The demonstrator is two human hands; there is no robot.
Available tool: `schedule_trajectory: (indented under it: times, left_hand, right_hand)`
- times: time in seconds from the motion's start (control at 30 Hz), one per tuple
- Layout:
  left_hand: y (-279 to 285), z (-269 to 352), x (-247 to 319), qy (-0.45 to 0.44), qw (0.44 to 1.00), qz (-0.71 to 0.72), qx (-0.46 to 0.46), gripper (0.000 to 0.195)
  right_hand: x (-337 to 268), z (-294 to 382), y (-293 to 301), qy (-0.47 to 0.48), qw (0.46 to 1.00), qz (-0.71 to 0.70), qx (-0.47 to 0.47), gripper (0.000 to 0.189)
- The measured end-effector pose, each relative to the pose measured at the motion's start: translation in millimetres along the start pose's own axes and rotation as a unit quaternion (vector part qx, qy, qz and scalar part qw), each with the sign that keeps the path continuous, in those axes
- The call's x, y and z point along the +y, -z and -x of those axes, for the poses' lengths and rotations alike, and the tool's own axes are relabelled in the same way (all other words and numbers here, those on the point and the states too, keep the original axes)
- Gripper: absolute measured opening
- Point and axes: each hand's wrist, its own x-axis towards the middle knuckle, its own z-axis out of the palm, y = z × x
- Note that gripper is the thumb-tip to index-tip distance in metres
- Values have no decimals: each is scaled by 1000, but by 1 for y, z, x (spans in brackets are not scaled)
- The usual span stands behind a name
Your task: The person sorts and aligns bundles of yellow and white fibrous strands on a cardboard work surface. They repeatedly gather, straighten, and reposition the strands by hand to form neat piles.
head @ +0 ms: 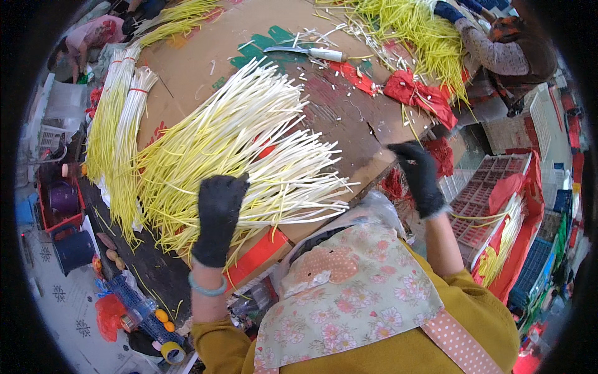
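Observation:
A wide, loose pile of yellow chives with white stem ends lies across the cardboard-covered table before me. My left hand, in a black glove, is curled over the near edge of the pile. Its palm side is hidden, so any stems inside it cannot be made out. To the right, apart from the pile, my black-gloved right hand is off the table corner with its fingers bent. A thin yellow stalk runs down to its knuckles; whether the fingers hold it is unclear.
A knife lies beyond the pile, near a red cloth and white scraps. Tied chive bundles lie at left. A co-worker handles more chives at far right. A red-lined crate stands right of me.

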Motion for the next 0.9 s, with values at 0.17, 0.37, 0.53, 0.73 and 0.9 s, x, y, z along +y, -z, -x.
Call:
schedule_trajectory:
  times: [0.17,0.37,0.53,0.73,0.9]
  left_hand:
    - [-53,58,7,116,990,83,-17,43]
    - [-61,51,52,91,982,114,-117,96]
    - [-82,26,35,105,982,123,-94,90]
    - [-68,59,42,32,977,172,-120,72]
    - [-60,51,38,33,976,204,-73,58]
  right_hand:
    - [-61,-27,-101,79,960,152,-222,28]
    - [-64,-28,-141,95,952,206,-207,24]
    - [-38,-25,-112,59,980,158,-109,18]
    - [36,1,43,-99,928,357,35,32]
    - [32,14,46,-86,919,384,34,45]
